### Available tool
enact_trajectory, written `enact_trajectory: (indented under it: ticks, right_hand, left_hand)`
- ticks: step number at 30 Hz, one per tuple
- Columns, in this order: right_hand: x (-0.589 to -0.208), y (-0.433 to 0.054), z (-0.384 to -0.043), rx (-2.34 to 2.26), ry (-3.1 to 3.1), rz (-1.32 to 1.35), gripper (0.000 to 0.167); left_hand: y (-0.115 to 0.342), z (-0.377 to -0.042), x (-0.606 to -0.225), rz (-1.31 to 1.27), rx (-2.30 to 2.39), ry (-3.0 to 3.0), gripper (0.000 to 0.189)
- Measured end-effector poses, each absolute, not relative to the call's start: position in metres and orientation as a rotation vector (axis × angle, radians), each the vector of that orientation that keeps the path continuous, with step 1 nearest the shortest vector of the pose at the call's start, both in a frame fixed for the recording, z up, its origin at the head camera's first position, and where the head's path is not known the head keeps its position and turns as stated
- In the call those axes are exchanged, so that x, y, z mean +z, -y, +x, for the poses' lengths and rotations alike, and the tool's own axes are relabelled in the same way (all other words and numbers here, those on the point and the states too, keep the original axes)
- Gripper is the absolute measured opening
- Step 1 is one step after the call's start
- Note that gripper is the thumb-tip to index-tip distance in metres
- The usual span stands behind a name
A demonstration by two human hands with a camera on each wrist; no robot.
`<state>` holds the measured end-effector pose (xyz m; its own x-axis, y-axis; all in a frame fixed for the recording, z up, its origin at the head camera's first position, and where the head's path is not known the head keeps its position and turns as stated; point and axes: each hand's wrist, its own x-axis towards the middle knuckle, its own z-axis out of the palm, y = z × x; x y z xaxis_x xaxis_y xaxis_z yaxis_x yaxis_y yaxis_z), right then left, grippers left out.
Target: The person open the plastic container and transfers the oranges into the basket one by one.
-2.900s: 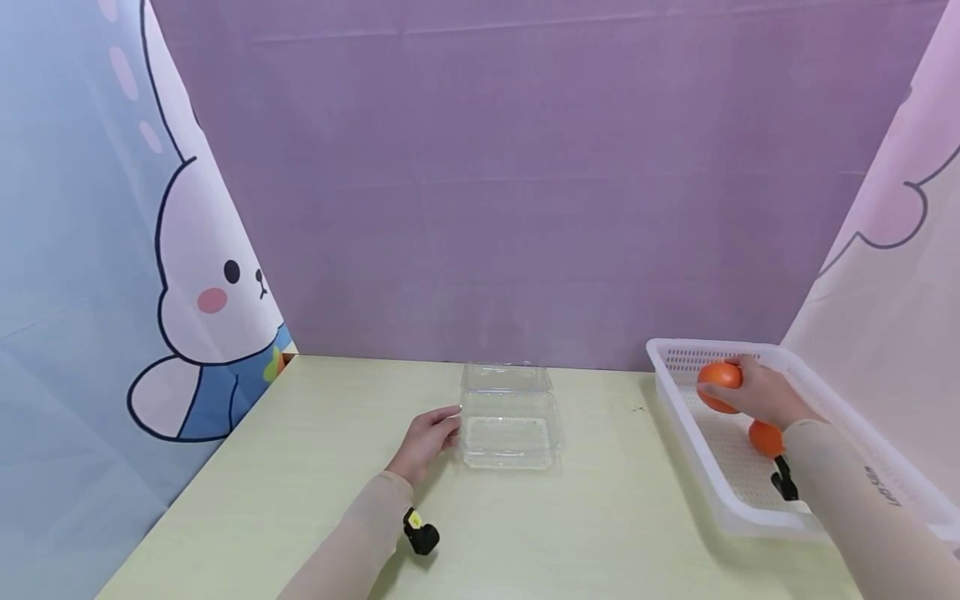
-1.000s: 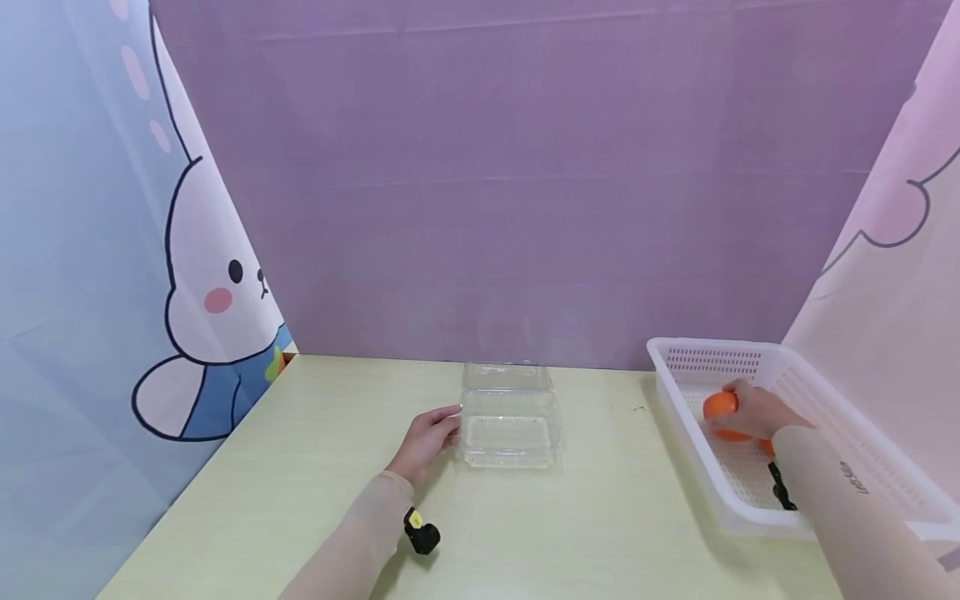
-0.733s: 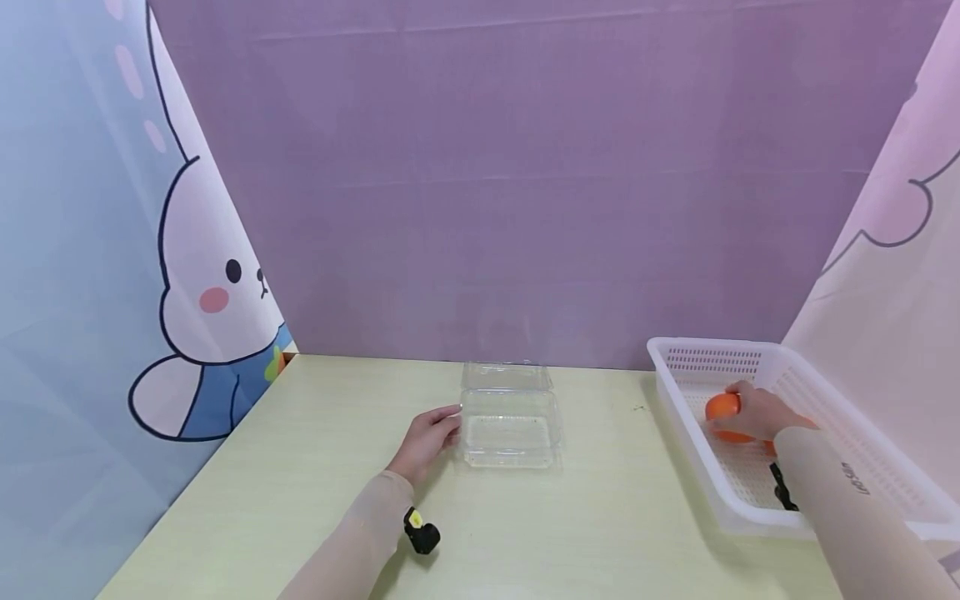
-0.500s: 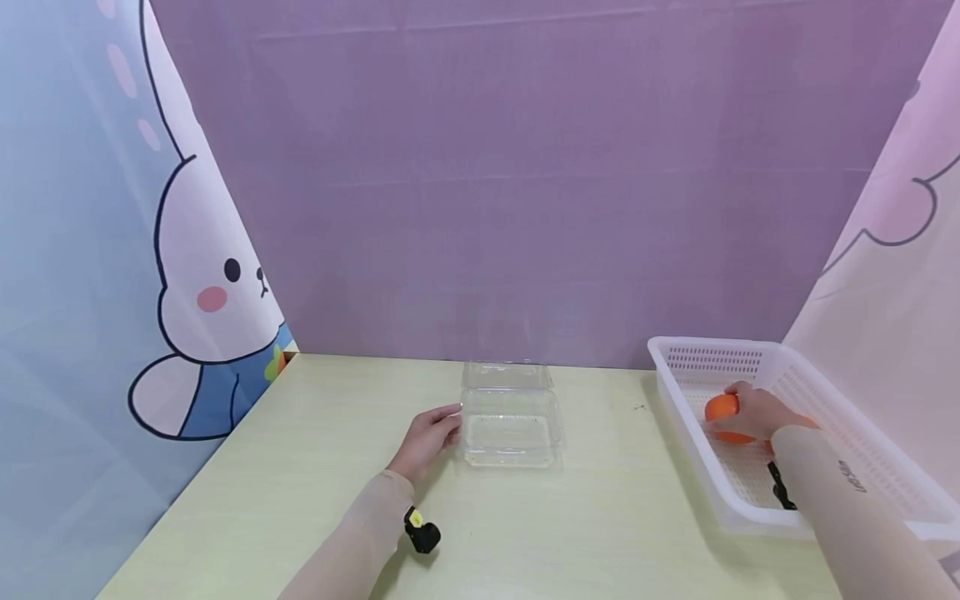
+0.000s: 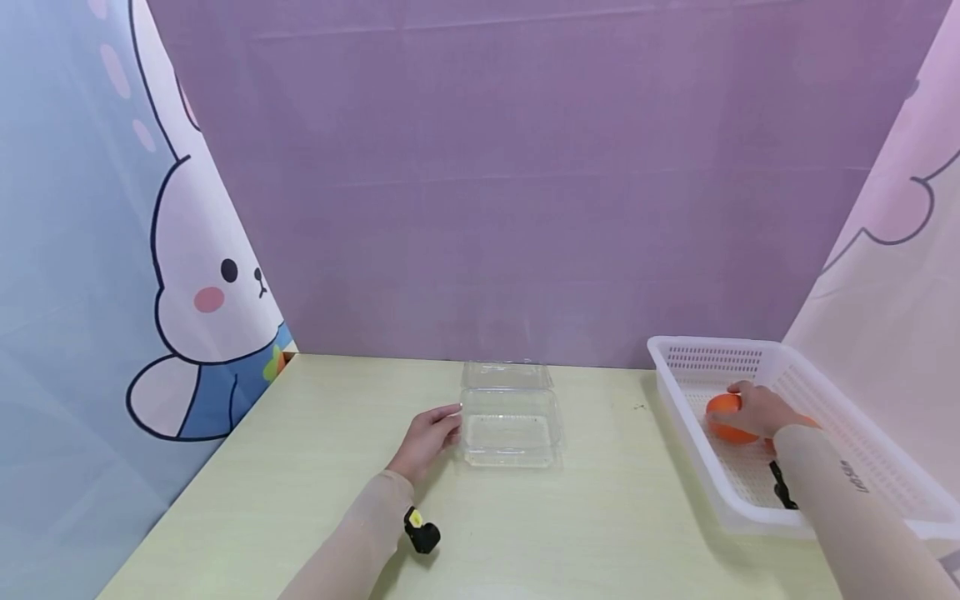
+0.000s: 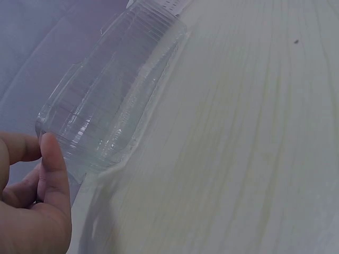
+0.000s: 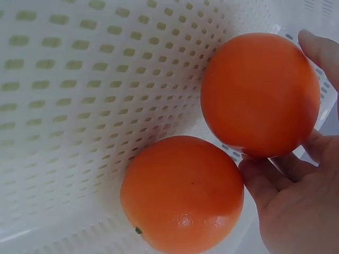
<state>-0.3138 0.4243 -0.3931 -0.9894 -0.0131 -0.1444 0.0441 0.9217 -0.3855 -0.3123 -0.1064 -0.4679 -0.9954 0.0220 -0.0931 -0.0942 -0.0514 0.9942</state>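
My right hand [image 5: 759, 410] is down inside the white basket and holds a smooth round orange [image 7: 259, 95]. In the right wrist view the thumb lies at its upper right edge and the fingers curl under its lower side. Right beside it sits a second orange [image 7: 183, 196] with a small green stem mark, mostly hidden by my wrist in the head view. My left hand [image 5: 423, 442] pinches the left edge of a clear plastic clamshell box [image 5: 510, 433] between thumb and fingers. The box stands with its lid raised at the back.
The white perforated basket [image 5: 701, 475] stands at the right of the pale wooden table [image 5: 585, 533]. A purple cloth wall [image 5: 480, 183] closes off the back. Printed cloths hang at both sides, the left one with a rabbit [image 5: 217, 283].
The right hand has lowered the orange from near the basket's rim down to its inside beside the other orange. Over the last second it barely moves. The left hand and the box stay still.
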Motion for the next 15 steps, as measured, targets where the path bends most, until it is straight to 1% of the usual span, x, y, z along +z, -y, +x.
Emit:
enact_trajectory:
  ticks: [7, 15]
  right_hand:
    - [-0.3922, -0.4286, -0.3139, -0.533, -2.98, -0.061, 0.086]
    - [-0.3912, -0.43, -0.3134, -0.535, -2.979, -0.056, 0.086]
  left_hand:
    - [0.1071, -0.3127, -0.4676, -0.096, 2.209, -2.102, 0.037]
    - [0.108, -0.3116, -0.4677, -0.082, 2.208, -2.102, 0.038]
